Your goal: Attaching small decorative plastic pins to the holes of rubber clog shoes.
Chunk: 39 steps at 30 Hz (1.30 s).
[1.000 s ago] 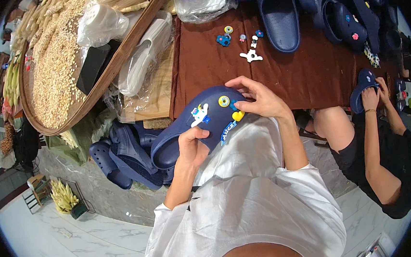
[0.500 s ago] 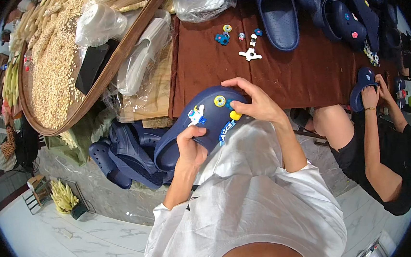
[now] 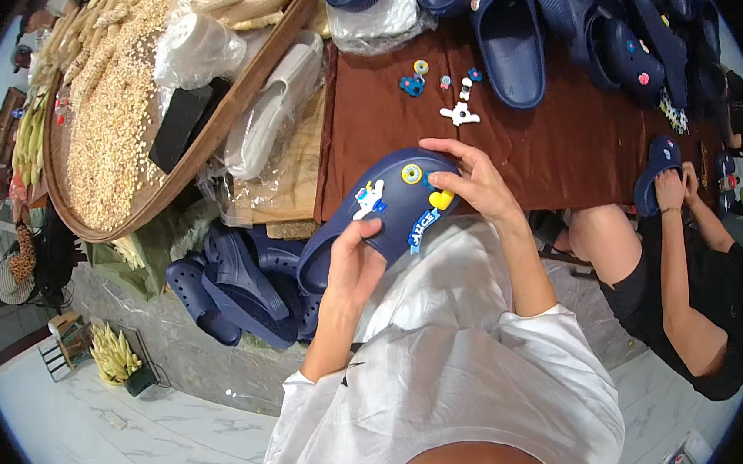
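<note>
A navy blue clog (image 3: 384,171) is held between my hands, just off the near edge of the table. My left hand (image 3: 355,264) grips its side, the thumb lying over the upper below a white figure charm (image 3: 370,199). My right hand (image 3: 472,185) holds the toe end, its thumb pressed by a small blue charm (image 3: 429,178). Near that thumb sit a round yellow charm (image 3: 411,174) and a yellow heart charm (image 3: 441,199) with a blue lettered banner (image 3: 425,230) below it. The fingers under the clog are hidden.
Loose charms (image 3: 460,114) lie on the brown cloth (image 3: 379,100), with several navy clogs (image 3: 510,47) behind. At left are a woven tray of grains (image 3: 109,165) and a plastic-wrapped pale shoe (image 3: 271,118). More clogs (image 3: 245,285) are below. A co-worker (image 3: 691,294) at right handles another clog.
The clog and both my hands have shifted slightly right in the picture. The table and tray appear a little lower. My grip looks much the same.
</note>
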Tool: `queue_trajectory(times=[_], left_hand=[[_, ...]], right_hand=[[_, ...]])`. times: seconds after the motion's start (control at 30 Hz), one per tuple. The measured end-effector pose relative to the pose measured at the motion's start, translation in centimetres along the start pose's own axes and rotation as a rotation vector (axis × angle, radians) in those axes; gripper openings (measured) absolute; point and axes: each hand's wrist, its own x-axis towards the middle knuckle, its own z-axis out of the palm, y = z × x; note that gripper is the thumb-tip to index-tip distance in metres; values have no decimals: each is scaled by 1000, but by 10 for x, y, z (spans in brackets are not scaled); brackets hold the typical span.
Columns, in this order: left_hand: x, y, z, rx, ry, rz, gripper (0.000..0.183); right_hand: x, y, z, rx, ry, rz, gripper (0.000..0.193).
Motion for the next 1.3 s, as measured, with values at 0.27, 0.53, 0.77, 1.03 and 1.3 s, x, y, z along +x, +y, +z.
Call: queue_trajectory(times=[0.27,0.53,0.77,1.03,1.3], left_hand=[[-3,-2,-12,508,170,78,43],[21,17,14,1,-7,163,46],[39,9,70,-100,-171,247,48],[84,-1,59,-229,-960,174,38],[18,9,38,918,-255,385,44]], right_hand=[[22,20,-10,-225,94,-230,53],[-26,2,26,-431,588,-544,25],[-58,54,59,-511,143,-328,90],[-43,45,47,-274,323,-390,63],[8,-43,-20,-220,485,-649,54]])
